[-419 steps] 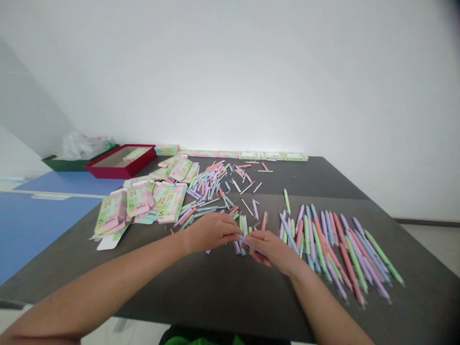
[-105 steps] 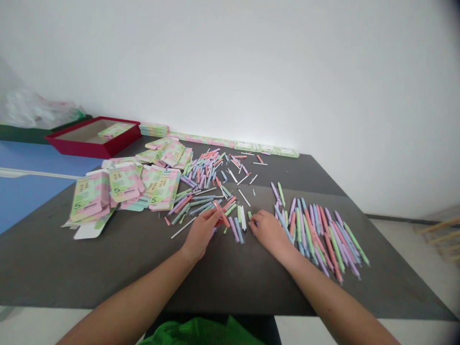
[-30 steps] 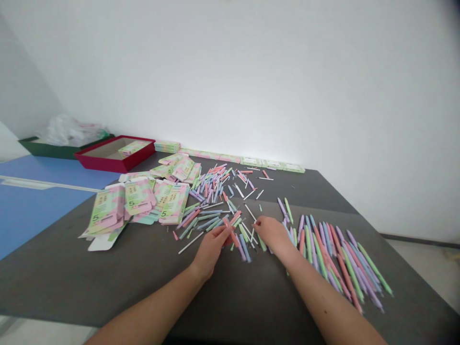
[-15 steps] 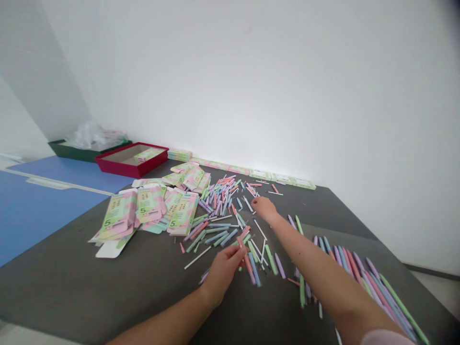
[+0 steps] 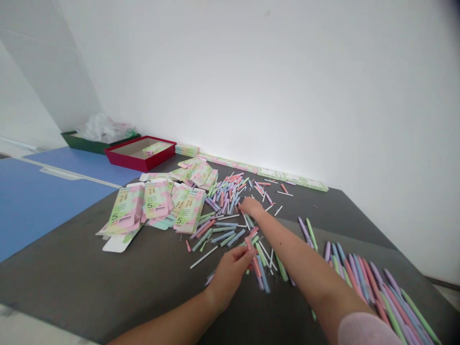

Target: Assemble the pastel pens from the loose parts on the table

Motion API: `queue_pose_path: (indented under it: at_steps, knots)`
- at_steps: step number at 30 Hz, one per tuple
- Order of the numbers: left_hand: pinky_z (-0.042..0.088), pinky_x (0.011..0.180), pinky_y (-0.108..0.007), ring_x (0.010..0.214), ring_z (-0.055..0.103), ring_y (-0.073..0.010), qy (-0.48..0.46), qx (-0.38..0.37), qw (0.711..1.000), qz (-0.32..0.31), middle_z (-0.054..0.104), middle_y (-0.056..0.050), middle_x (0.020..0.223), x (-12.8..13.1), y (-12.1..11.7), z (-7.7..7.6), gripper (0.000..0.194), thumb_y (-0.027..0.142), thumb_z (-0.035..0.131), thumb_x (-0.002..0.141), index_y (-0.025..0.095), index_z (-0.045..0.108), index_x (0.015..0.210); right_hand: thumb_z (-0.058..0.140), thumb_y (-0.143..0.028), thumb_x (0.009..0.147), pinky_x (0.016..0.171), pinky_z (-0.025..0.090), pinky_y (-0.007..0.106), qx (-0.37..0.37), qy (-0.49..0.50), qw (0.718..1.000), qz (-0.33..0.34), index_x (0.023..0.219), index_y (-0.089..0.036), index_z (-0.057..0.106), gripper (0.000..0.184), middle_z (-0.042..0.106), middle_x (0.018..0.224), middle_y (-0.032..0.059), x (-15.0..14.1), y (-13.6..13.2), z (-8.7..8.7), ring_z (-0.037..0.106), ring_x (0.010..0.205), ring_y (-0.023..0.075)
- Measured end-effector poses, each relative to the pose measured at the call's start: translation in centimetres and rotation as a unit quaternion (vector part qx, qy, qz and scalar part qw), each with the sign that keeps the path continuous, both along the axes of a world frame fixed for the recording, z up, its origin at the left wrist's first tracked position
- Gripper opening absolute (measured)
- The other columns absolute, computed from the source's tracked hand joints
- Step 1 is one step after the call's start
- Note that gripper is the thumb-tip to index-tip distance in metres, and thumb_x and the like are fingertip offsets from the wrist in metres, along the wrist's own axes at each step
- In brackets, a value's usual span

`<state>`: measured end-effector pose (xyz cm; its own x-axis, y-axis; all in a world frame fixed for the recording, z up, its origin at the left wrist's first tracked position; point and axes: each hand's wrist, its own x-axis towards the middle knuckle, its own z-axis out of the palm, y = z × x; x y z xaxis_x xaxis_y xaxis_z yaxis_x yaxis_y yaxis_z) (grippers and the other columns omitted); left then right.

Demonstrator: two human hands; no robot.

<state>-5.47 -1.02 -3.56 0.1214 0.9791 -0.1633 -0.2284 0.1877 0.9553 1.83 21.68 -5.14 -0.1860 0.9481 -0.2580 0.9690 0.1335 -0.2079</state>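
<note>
My left hand (image 5: 233, 269) is closed, thumb and fingers pinching a coral-pink pen barrel (image 5: 248, 243) above the dark table. Just beyond its fingertips lie more coral, blue and green pen barrels (image 5: 263, 275) and thin white refills (image 5: 266, 255). My right hand (image 5: 251, 207) reaches farther out, at the right edge of a heap of small pastel pen parts (image 5: 225, 194). Its fingers are drawn together and point down into the heap; what they grip, if anything, is too small to make out.
Flat printed cartons (image 5: 158, 199) lie piled on the left. A red box (image 5: 143, 165) and a green box (image 5: 89, 143) stand at the back left. Long pastel pens (image 5: 373, 282) lie in a row at right. Small packs (image 5: 247, 166) line the wall.
My right hand has moved left, from beside the loose white refills to the heap of pen parts. My left hand still pinches the coral barrel. The whole view has shifted slightly.
</note>
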Motion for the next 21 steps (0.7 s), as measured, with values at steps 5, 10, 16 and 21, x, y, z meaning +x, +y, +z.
queue_pose_path:
  at_steps: [5,10,16,21]
  knots:
    - [0.038,0.066,-0.024,0.067,0.049,-0.0137,-0.008,-0.003,1.0,-0.002,0.058,-0.001,0.07,0.0,0.2,-0.4,0.034,0.048,0.057,0.074,0.014,0.065,0.077,0.052,-0.031,0.087,0.08,0.049,0.04,-0.01,0.066,0.997,-0.043,0.114,-0.015,0.052,0.031,0.055,0.114,0.0085,0.0,0.4,0.2,0.057,0.096,0.02]
    - [0.037,0.066,-0.024,0.066,0.048,-0.0134,0.0,0.008,1.0,0.006,0.057,-0.001,0.068,0.0,0.2,-0.6,0.036,0.05,0.057,0.074,0.015,0.066,0.077,0.053,-0.032,0.087,0.08,0.049,0.039,-0.04,0.153,0.984,-0.08,0.113,-0.016,0.053,0.031,0.055,0.114,0.0074,1.4,0.0,1.1,0.057,0.097,0.0208]
    - [0.038,0.068,-0.024,0.068,0.049,-0.014,0.013,0.031,0.999,0.005,0.057,-0.001,0.069,-0.2,0.4,-0.8,0.035,0.049,0.054,0.076,0.015,0.064,0.072,0.053,-0.031,0.087,0.079,0.049,0.039,-0.148,0.254,0.946,-0.138,0.115,-0.015,0.052,0.031,0.055,0.115,0.0081,3.2,-1.5,2.0,0.057,0.095,0.0198]
    - [0.04,0.075,-0.026,0.076,0.052,-0.0168,0.028,0.058,0.998,0.026,0.06,-0.002,0.074,-0.5,0.6,-0.9,0.033,0.047,0.055,0.076,0.016,0.065,0.073,0.052,-0.031,0.088,0.077,0.05,0.039,-0.241,0.334,0.893,-0.182,0.114,-0.015,0.052,0.031,0.056,0.112,0.0078,4.6,-2.3,3.2,0.058,0.093,0.019]
